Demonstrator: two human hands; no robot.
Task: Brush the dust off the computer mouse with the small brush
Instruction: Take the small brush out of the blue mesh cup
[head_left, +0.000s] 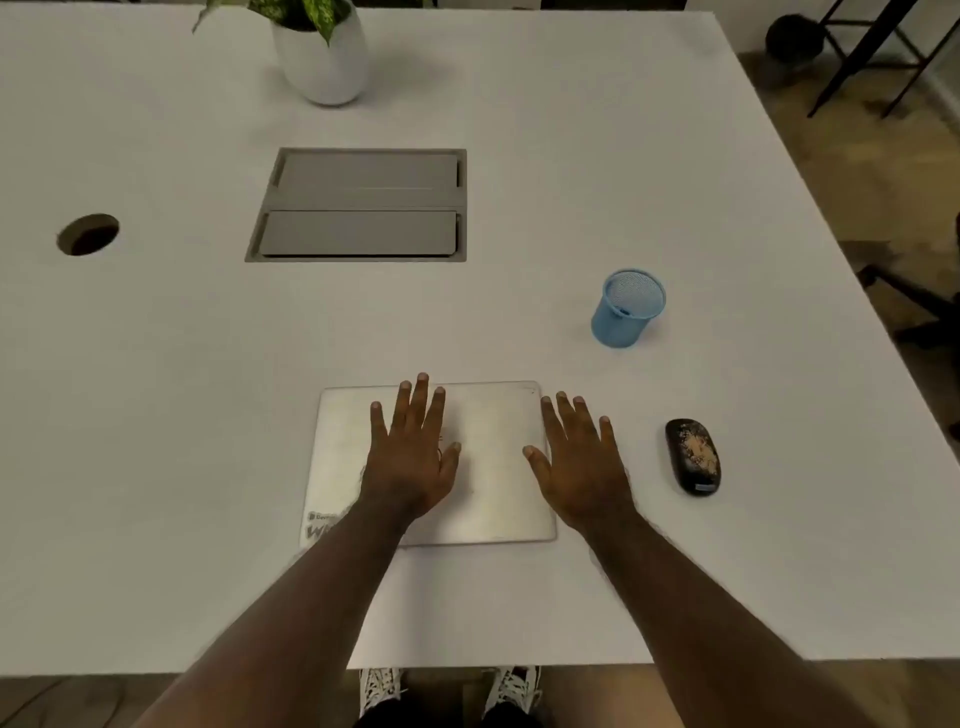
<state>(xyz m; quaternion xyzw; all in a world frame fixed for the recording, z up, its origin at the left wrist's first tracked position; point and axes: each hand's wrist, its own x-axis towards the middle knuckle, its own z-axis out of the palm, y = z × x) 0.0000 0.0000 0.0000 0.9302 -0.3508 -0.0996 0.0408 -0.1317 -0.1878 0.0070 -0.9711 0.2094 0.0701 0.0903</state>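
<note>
Left hand (415, 452) and right hand (582, 462) flat, fingers spread, holding nothing, on laptop (493, 499) near table (156, 415) front edge; dusty mouse (693, 457) just right

A closed silver laptop (498, 467) lies on the white table (156, 415). Beyond it sits a grey hatch (358, 205), farther still a potted plant (324, 52); a cable hole (88, 234) lies far-left.

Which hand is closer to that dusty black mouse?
The right hand. It lies flat at the closed laptop's right edge, just left of the mouse. The left hand rests on the laptop's lid, farther left.
</note>
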